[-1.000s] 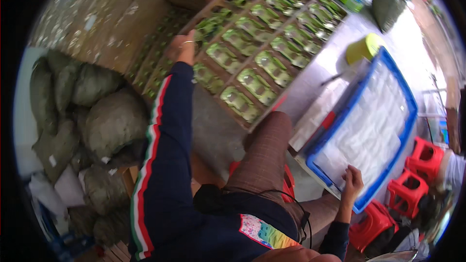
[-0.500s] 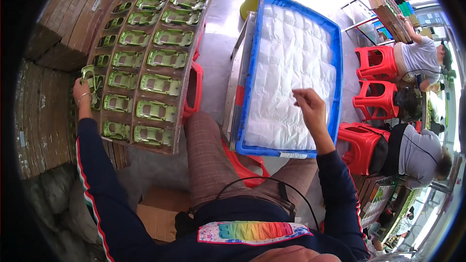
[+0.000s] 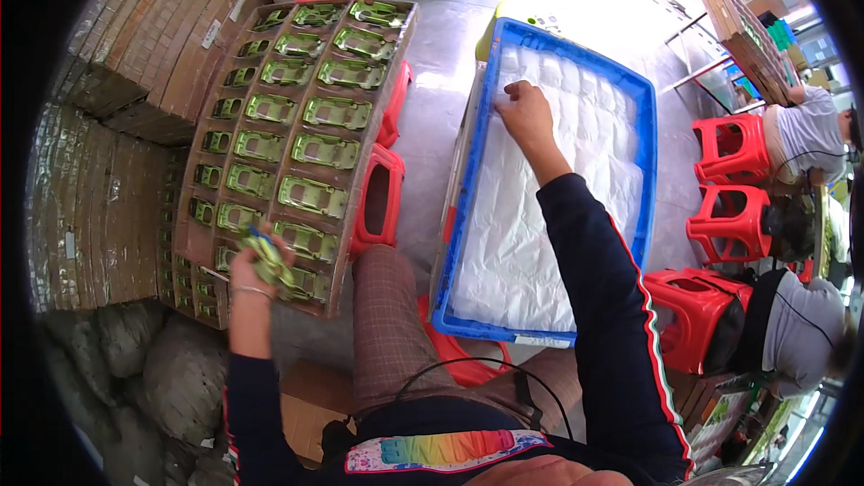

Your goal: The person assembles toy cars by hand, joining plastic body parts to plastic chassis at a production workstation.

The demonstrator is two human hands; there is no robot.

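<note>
Clasping green toy-car bodywork [image 3: 274, 268] in curled left hand [image 3: 247, 275]; poising right hand [image 3: 528, 114], half-curled, over white packets [image 3: 531, 216] (any grasp unclear).

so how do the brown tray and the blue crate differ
The brown tray is split into long rows by strips, while the blue crate shows no dividers. The brown tray holds green toy cars; the blue crate shows crinkled white sheeting. Both are rectangular and open-topped.

One green car body [image 3: 271, 266] tilts above the tray [image 3: 194, 241], crinkled white sheeting [image 3: 513, 225] filling the blue crate [image 3: 652, 162].
</note>
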